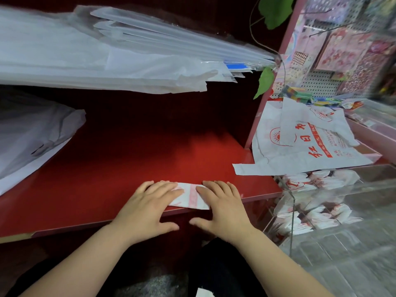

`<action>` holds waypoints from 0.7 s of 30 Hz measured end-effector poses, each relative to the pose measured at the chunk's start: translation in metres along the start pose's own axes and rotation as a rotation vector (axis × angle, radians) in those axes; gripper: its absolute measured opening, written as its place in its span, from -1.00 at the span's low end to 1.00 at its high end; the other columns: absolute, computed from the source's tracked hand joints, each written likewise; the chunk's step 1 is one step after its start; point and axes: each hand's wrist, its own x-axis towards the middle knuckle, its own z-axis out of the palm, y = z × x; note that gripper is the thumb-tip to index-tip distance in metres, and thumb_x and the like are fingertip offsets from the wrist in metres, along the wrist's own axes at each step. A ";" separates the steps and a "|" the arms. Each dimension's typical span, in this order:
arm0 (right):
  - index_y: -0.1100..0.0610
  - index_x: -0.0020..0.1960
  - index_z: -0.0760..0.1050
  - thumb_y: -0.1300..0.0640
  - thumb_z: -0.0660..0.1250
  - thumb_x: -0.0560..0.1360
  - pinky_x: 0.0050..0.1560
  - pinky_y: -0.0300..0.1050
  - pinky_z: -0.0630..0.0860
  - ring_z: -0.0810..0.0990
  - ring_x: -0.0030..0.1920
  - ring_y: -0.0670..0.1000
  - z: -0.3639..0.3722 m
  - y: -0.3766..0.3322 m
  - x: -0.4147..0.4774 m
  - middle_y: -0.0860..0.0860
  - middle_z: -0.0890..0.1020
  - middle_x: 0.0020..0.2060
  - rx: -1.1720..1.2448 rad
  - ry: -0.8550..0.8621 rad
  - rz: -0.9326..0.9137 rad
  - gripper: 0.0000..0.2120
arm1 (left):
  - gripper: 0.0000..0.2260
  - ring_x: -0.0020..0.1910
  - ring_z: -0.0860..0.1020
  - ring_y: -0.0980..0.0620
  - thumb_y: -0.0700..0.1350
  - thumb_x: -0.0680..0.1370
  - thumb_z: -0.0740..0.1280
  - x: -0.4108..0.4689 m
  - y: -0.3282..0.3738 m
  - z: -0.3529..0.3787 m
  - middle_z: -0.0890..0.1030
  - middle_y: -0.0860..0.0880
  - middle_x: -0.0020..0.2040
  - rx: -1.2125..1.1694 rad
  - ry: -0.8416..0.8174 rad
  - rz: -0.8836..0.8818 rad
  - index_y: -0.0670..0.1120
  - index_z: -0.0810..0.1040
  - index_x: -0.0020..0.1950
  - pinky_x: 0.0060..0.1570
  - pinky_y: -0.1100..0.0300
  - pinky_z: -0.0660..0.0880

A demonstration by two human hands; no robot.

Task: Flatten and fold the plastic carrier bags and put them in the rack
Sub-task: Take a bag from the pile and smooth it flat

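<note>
Both hands, left hand point(147, 203) and right hand point(222, 207), press flat with straight fingers on the folded bag point(190, 196) at the red shelf point(120, 168) edge

shelf point(128, 163): glossy deep red | folded bag point(190, 197) at shelf's front edge: white, pink-red band | flat bags point(310, 144) at shelf's right end: white, red sun emblem and characters | rack point(334, 228) beside shelf's right corner: clear

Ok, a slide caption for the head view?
Left hand and right hand press a folded carrier bag flat on the red shelf; unfolded bags and the clear rack sit at right.
</note>
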 end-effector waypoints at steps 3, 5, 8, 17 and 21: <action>-0.01 0.01 0.35 -0.07 0.37 0.13 0.04 -0.15 0.36 0.43 -0.08 -0.03 0.003 0.004 -0.007 -0.04 0.59 -0.13 0.036 0.121 -0.085 -0.51 | -0.56 0.01 0.40 0.13 0.08 0.24 0.30 -0.006 0.001 0.005 0.63 0.07 -0.03 -0.071 0.187 0.069 0.06 0.40 0.09 0.01 0.23 0.24; 0.01 -0.06 0.38 0.10 0.35 0.12 -0.03 -0.21 0.26 0.37 -0.11 -0.05 0.003 0.004 -0.009 -0.03 0.59 -0.19 0.107 0.189 -0.074 -0.60 | -0.68 -0.07 0.41 0.15 -0.04 0.27 0.18 -0.009 0.003 0.009 0.61 0.10 -0.10 -0.134 0.320 0.078 0.08 0.40 0.02 -0.06 0.26 0.25; 0.07 -0.21 0.55 0.17 0.25 0.24 -0.07 -0.25 0.34 0.43 -0.12 -0.07 -0.004 0.009 -0.019 -0.04 0.62 -0.23 0.194 0.259 -0.098 -0.84 | -0.72 -0.17 0.44 0.23 -0.08 0.27 0.14 -0.008 0.013 0.005 0.59 0.21 -0.21 -0.251 0.419 0.086 0.12 0.43 -0.06 -0.02 0.40 0.22; 0.25 -0.45 0.40 0.33 0.30 0.48 -0.37 -0.44 0.29 0.38 -0.51 -0.26 -0.053 0.041 -0.051 -0.16 0.41 -0.56 1.102 0.229 0.365 -0.68 | -0.77 -0.42 0.58 0.26 -0.36 0.43 0.37 0.027 0.082 -0.028 0.64 0.17 -0.39 -1.187 0.321 -0.317 -0.02 0.57 -0.21 -0.43 0.45 0.47; 0.15 -0.46 0.21 0.30 0.26 0.52 -0.47 -0.41 0.28 0.36 -0.56 -0.22 -0.064 0.083 -0.064 -0.14 0.25 -0.61 1.091 0.272 0.443 -0.59 | -0.79 -0.39 0.56 0.11 -0.30 0.45 0.38 0.066 0.120 -0.032 0.65 0.10 -0.39 -1.155 0.276 -0.287 0.02 0.57 -0.22 -0.52 0.37 0.44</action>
